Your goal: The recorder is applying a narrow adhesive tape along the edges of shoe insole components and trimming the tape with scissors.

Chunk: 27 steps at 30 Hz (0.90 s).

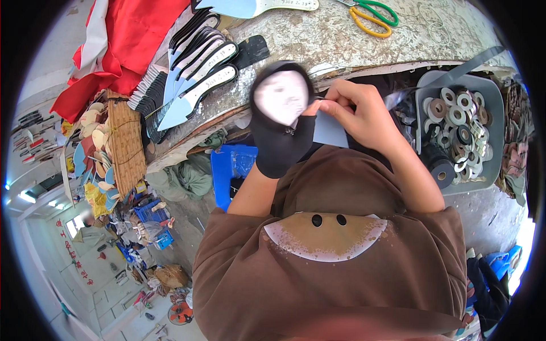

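My left hand (pixel 282 142), in a black glove or sleeve that leaves the thumb tip bare, holds up a black-edged white rounded piece (pixel 281 98), which looks like part of a shoe upper and is blurred. Close against its right edge, my right hand (pixel 355 111) is bare, with thumb and forefinger pinched together. Whatever lies in that pinch is too small to make out. Below the right fingers hangs a pale blue flat piece (pixel 331 129). On the worktable (pixel 318 42), stacks of black, pale blue and white cut pieces (pixel 199 65) lie to the left.
Scissors (pixel 372 18) with green and yellow handles lie at the table's far side. A grey bin (pixel 421 113) at the right holds several tape rolls. Red cloth (pixel 133 34), a woven basket (pixel 122 145) and a blue crate (pixel 222 176) are to the left.
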Motion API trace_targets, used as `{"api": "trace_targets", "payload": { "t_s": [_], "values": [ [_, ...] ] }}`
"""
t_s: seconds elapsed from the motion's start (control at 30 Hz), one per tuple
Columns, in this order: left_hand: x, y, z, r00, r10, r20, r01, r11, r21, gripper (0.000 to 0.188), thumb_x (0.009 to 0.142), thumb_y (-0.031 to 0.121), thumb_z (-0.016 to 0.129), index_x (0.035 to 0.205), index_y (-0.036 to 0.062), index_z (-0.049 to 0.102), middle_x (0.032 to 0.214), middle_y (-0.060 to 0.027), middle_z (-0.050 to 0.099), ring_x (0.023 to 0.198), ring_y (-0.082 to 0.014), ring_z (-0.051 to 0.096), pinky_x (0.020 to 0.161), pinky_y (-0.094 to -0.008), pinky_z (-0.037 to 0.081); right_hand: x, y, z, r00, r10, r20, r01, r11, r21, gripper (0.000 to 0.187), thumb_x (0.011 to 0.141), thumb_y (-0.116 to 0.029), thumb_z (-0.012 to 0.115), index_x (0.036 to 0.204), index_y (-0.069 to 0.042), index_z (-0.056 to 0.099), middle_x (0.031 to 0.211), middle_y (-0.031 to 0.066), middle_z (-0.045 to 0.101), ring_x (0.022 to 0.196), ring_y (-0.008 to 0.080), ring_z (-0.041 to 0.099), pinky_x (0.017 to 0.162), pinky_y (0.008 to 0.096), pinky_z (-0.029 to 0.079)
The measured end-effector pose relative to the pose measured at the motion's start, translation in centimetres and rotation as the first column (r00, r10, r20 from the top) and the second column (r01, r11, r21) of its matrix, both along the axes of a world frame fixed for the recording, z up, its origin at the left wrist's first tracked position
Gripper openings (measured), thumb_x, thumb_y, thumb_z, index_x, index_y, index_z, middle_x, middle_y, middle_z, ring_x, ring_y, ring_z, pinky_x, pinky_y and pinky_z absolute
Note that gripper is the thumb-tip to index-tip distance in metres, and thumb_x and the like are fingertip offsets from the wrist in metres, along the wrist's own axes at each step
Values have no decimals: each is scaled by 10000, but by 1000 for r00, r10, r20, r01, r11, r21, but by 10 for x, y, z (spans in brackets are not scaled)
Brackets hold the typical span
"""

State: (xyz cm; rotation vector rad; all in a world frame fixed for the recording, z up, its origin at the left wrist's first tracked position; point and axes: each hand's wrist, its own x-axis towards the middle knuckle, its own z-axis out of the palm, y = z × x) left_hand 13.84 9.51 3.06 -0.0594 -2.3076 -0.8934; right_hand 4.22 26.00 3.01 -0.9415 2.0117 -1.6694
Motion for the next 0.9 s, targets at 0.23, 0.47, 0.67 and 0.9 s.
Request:
{"api": "trace_targets", "payload": {
  "t_s": [0.23,0.47,0.67,0.9],
  "values": [
    [-21,-19,-20,717,-697,12,287,311,906,610,844,488,662,1195,1,551,1177,-113,554,1055,-191,537,904,-337,444,-2,1,-18,998,7,67,3,990,-140,182,867,-181,724,838,-35,619,656,29,508,580,162,453,550,294,381],
    [14,-66,-19,452,-881,140,2,158,987,512,796,507,689,918,26,566,937,-179,630,874,-253,615,777,-339,481,-35,54,-42,884,131,-450,113,872,477,471,908,-454,608,669,-49,629,631,157,586,642,345,604,578,434,453],
    [96,-131,-27,283,-938,199,-354,90,931,580,794,389,698,1120,-72,568,908,-195,653,857,-286,650,786,-370,500,20,39,-75,884,465,-54,-466,885,-1,249,890,-277,682,866,-29,684,840,122,638,821,282,638,740,378,501],
    [66,-125,-17,602,-744,290,-160,244,956,658,799,560,711,1114,12,528,987,-157,650,907,-240,635,818,-352,516,-167,28,-51,619,-134,-773,564,762,319,277,881,-213,632,1092,-35,608,1035,170,652,928,341,640,805,441,515]
  ]
}}
